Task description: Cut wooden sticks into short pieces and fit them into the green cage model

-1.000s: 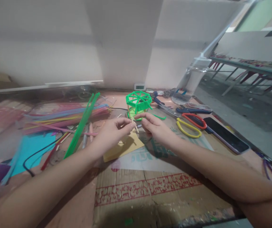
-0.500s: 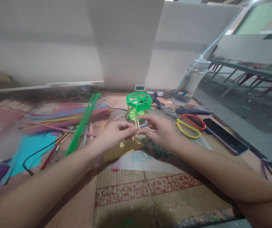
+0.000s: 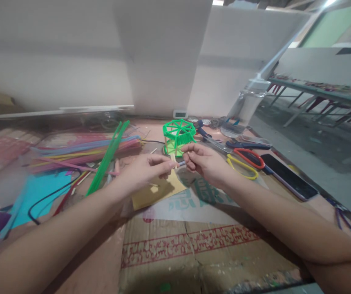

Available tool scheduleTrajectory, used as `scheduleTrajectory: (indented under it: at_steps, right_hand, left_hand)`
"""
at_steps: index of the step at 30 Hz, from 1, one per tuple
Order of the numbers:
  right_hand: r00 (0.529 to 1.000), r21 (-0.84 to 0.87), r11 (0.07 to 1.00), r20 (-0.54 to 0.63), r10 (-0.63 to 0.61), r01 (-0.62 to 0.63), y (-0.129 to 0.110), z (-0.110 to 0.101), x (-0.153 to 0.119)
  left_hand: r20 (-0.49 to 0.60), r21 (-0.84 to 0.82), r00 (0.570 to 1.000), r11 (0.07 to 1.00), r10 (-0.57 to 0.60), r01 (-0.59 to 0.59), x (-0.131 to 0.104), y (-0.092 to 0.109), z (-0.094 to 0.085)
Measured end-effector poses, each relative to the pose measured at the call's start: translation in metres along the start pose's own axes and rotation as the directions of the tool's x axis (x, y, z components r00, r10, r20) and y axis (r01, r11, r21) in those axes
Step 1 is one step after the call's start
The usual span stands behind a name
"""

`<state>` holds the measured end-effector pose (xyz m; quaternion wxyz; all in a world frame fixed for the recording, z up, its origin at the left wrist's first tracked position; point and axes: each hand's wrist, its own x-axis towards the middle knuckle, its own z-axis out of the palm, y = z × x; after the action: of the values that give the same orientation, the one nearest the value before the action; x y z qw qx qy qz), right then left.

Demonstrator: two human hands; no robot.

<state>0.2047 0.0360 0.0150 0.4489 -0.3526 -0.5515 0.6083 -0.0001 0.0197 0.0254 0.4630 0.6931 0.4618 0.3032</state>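
My left hand [image 3: 155, 166] pinches thin pale wooden sticks [image 3: 173, 158] between thumb and index finger, tips pointing up. Just to the right, my right hand [image 3: 201, 161] is held apart from the sticks, fingers curled and fingertips drawn together; anything between them is too small to make out. Behind both hands stands a small green model [image 3: 179, 130] with an eight-spoked, wheel-like top on wooden posts over a green base. Its lower front is partly hidden by my fingers. A tan piece of card [image 3: 159, 192] lies below my left hand.
Bundled coloured pipe cleaners [image 3: 86, 153] and green stems [image 3: 108, 159] lie at left, with blue paper [image 3: 51, 192]. At right are scissors with red and yellow handles [image 3: 243, 173], a phone [image 3: 288, 176] and a clear bottle [image 3: 249, 102]. A small digital display [image 3: 180, 114] stands by the wall.
My right hand has drawn back slightly to the right from the sticks, its fingers curling in. My left hand keeps its pinch on them in nearly the same place.
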Motion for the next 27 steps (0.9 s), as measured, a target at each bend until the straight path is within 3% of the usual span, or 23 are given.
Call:
scheduleTrajectory:
  at_steps: [6,12,16,21,27]
  right_hand:
    - [1.000,-0.099,0.995,-0.016,0.014,-0.015,-0.004,-0.004,0.000]
    - [0.990,0.090,0.989,-0.087,-0.111,0.119,-0.004,0.013,-0.014]
    - [0.988,0.207,0.973,-0.132,-0.079,0.105,0.003,0.032,-0.023]
    - [0.988,0.236,0.966,-0.135,-0.076,0.107,0.012,0.041,-0.026]
    - [0.969,0.158,0.960,-0.118,-0.216,0.233,0.018,0.043,-0.030]
  left_hand:
    - [-0.011,0.039,1.000,0.999,-0.001,0.001,0.000,-0.002,0.000]
    - [-0.099,0.140,0.993,0.989,0.059,-0.045,-0.003,0.005,0.007]
    - [-0.123,0.159,0.983,0.980,0.140,-0.120,-0.007,0.011,0.015]
    - [-0.113,0.154,0.981,0.978,0.156,-0.138,-0.007,0.008,0.019]
    - [-0.120,0.184,0.976,0.970,0.182,-0.158,-0.006,0.005,0.019]
